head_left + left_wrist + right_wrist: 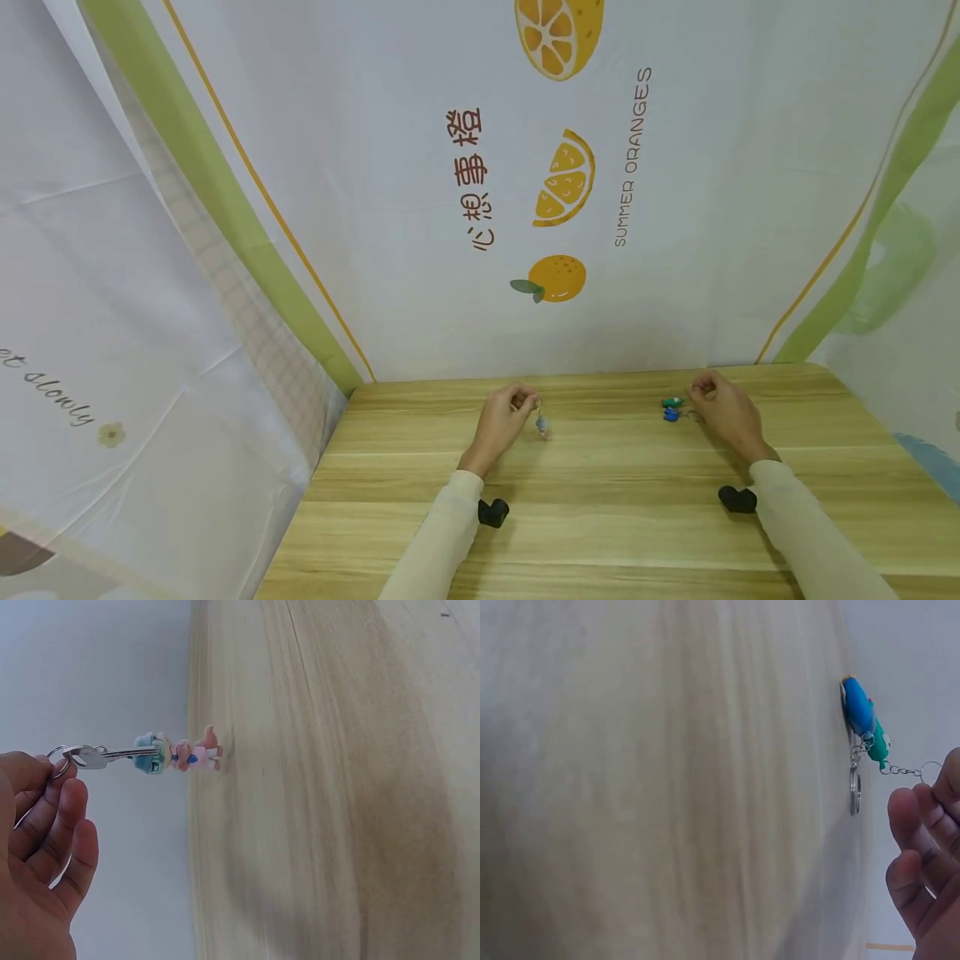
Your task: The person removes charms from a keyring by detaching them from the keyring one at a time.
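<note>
My left hand pinches the metal ring of a keychain, from which a silver key and a small figurine with a pale blue top and pink body hang over the table. At the right, the thumb and finger of my right hand pinch the ring of a green keychain; its short chain runs to the green charm. A blue keychain lies beside the green one on the table, its own ring loose on the wood and apart from my fingers.
The wooden table reaches back to a white cloth printed with oranges and lettering. More printed cloth hangs along the left side. A black wrist camera sits at the left cuff, another camera at the right.
</note>
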`<control>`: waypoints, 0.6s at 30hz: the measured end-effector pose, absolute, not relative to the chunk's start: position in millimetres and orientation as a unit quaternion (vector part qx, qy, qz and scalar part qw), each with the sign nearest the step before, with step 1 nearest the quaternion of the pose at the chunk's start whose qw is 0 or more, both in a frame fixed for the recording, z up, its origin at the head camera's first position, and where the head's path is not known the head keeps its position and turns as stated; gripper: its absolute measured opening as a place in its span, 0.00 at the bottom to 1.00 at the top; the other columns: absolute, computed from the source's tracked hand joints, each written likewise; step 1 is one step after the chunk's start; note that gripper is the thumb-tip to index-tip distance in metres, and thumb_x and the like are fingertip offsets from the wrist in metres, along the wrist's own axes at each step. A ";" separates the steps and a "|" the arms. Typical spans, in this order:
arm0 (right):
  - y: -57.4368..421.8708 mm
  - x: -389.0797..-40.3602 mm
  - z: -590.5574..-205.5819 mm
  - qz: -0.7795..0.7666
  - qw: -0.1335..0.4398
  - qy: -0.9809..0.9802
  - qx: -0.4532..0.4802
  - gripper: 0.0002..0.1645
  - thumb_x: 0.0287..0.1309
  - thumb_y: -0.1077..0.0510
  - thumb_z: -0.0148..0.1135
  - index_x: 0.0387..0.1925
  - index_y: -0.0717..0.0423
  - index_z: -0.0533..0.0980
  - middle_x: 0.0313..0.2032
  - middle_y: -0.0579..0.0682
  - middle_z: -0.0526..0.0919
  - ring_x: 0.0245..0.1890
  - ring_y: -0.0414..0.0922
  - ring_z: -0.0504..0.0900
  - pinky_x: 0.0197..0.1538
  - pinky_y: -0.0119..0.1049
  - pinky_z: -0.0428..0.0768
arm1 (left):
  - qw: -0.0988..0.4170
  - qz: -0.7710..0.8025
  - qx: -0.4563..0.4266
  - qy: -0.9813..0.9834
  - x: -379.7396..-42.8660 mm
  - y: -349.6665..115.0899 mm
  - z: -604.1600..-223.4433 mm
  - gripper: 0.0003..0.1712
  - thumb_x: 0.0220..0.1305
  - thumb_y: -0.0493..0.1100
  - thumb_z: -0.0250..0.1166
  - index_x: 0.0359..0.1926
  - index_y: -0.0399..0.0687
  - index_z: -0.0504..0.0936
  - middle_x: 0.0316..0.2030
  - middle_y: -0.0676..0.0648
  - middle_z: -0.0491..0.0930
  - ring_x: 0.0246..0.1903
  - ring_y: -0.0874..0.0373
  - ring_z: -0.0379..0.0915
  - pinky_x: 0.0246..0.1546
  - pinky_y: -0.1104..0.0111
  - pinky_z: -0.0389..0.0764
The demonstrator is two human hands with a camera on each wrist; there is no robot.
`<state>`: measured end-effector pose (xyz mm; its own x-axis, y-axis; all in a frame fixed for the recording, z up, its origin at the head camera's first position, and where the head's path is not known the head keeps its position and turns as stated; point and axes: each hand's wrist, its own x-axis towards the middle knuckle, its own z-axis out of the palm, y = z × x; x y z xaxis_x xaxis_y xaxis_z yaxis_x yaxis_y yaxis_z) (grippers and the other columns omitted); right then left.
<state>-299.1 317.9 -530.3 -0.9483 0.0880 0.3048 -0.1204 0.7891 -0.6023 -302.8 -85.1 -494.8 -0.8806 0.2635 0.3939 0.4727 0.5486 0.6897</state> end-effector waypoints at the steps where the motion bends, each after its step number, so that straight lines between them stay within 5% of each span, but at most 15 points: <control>1: 318.6 -298.8 -530.9 0.324 0.157 -0.933 0.005 0.16 0.77 0.52 0.60 0.51 0.62 0.79 0.46 0.64 0.87 0.27 0.44 0.77 0.26 0.38 0.71 | 0.120 -0.428 -0.209 -0.871 -302.9 -85.4 -495.0 0.10 0.79 0.44 0.65 0.48 0.43 0.89 0.38 0.48 0.89 0.36 0.63 0.80 0.39 0.73 0.82; 18: 329.6 -292.0 -538.5 0.310 0.117 -0.942 -0.054 0.20 0.74 0.51 0.55 0.49 0.66 0.79 0.44 0.67 0.86 0.39 0.59 0.86 0.34 0.49 0.80 | 0.107 -0.443 -0.196 -0.868 -305.0 -91.0 -500.2 0.11 0.79 0.42 0.63 0.48 0.40 0.88 0.37 0.47 0.89 0.35 0.63 0.80 0.37 0.74 0.81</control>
